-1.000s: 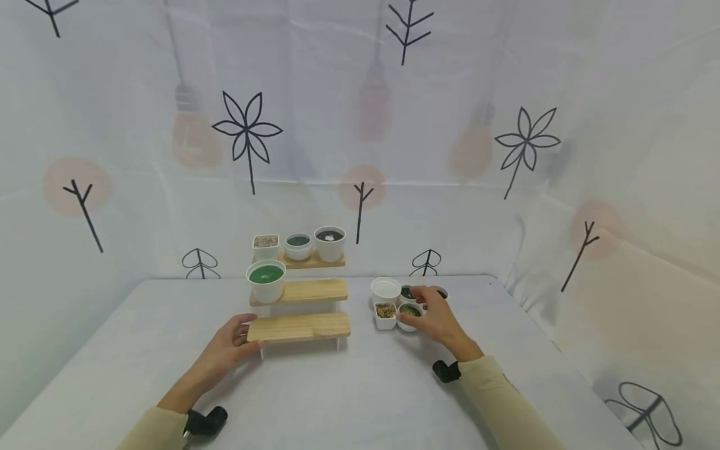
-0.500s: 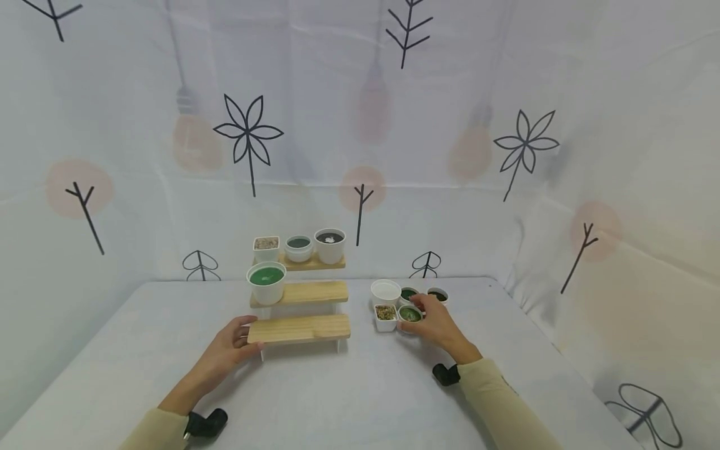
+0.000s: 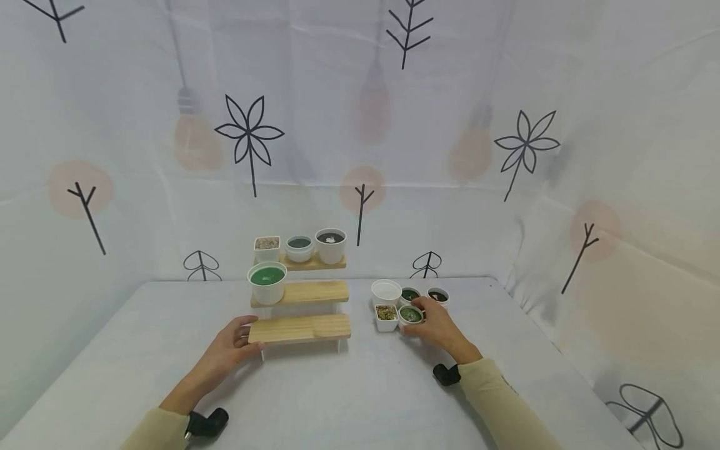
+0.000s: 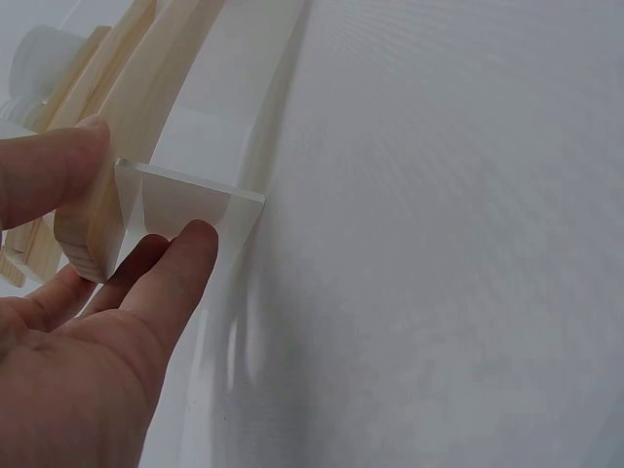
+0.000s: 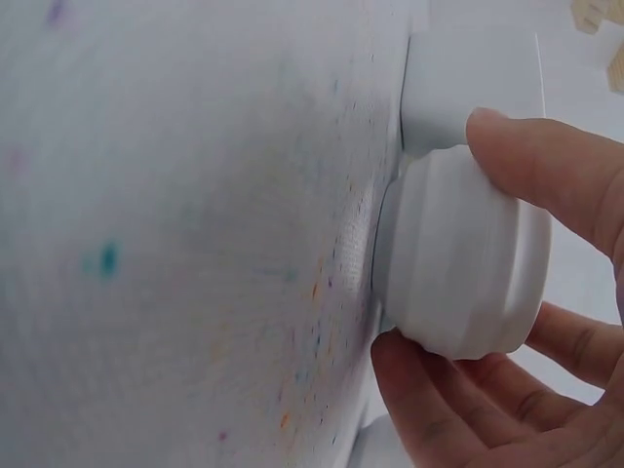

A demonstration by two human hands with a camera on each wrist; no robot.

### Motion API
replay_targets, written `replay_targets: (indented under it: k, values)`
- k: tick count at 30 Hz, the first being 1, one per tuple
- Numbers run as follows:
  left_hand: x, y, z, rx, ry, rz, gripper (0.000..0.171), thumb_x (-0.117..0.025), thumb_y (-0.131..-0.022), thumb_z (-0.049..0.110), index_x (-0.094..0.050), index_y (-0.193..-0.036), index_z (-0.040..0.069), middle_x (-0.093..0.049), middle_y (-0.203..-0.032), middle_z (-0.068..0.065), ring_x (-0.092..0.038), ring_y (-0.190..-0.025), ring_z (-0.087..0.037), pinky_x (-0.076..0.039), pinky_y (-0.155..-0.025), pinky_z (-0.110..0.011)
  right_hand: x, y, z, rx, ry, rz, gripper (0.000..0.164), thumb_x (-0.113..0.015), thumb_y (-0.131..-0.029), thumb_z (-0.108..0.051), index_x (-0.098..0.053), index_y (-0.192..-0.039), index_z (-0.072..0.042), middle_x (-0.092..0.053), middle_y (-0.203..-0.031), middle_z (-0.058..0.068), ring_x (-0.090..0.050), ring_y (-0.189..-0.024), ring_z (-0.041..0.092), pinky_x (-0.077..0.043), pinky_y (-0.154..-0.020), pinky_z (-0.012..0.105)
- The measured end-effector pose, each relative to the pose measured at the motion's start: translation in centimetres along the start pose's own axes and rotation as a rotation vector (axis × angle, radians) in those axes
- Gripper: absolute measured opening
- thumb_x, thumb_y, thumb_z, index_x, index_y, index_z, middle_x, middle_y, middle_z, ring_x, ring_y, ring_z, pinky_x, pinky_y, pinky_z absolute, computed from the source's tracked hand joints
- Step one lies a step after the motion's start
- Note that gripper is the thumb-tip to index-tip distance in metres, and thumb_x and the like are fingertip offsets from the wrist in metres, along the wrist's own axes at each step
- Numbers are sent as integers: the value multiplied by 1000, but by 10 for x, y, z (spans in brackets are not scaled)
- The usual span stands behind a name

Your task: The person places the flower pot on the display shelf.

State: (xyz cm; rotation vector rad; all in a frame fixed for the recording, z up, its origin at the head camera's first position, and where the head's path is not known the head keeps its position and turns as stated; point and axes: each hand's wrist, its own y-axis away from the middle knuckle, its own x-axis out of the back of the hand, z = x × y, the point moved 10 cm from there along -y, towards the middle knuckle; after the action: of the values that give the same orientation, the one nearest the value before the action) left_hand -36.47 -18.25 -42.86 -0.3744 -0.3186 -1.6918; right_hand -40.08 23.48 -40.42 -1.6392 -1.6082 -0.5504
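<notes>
My left hand (image 3: pixel 225 350) holds the left end of the lowest board on a three-step wooden stand (image 3: pixel 300 328). In the left wrist view, the thumb lies on the board (image 4: pixel 146 88) and the fingers reach beneath it, beside a clear support (image 4: pixel 185 200). My right hand (image 3: pixel 435 325) grips a small round white pot (image 3: pixel 410 315) with green filling, thumb on one side and fingers on the other. Seen from the right wrist, this ridged pot (image 5: pixel 458 258) stands close against the white cloth. A square white pot (image 3: pixel 386 319) is right beside it.
Behind the gripped pot are a larger white bowl (image 3: pixel 385 290), a green-filled pot (image 3: pixel 409 295) and a dark-filled pot (image 3: pixel 437 296). A big green-topped pot (image 3: pixel 267 284) stands on the middle board; three small pots line the top board (image 3: pixel 315 265). A printed curtain (image 3: pixel 360 125) hangs behind.
My right hand has settled lower round the front pot, its fingers now against the sides, uncovering the dark-filled pot behind. My left hand stays on the stand.
</notes>
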Motion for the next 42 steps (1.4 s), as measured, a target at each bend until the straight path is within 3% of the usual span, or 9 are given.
replay_targets:
  k: [16,33,42]
  values:
    - [-1,-2,-2,13,0,-3,74,-71,-86,27,-31,-143,5,-45,-137,-26,-47,-125,-39,-45,-98,-48,2,-2,5,-38,20,-5,62,-81,-72,-30,-56,-123,-4,-59,-116,10,-55,-100,24,-48,-86,43]
    - [0,0,-2,15,-10,-1,71,-70,-88,24,-31,-144,5,-45,-137,-26,-47,-125,-39,-45,-98,-47,22,-1,-14,59,47,95,62,-77,-73,-25,-54,-125,2,-57,-116,15,-54,-101,27,-48,-86,42]
    - [0,0,-2,17,-9,-2,71,-70,-88,24,-30,-144,6,-44,-138,-26,-46,-126,-40,-44,-99,-49,30,3,-30,138,34,146,60,-75,-76,-24,-53,-127,-2,-57,-114,12,-54,-97,24,-48,-80,39]
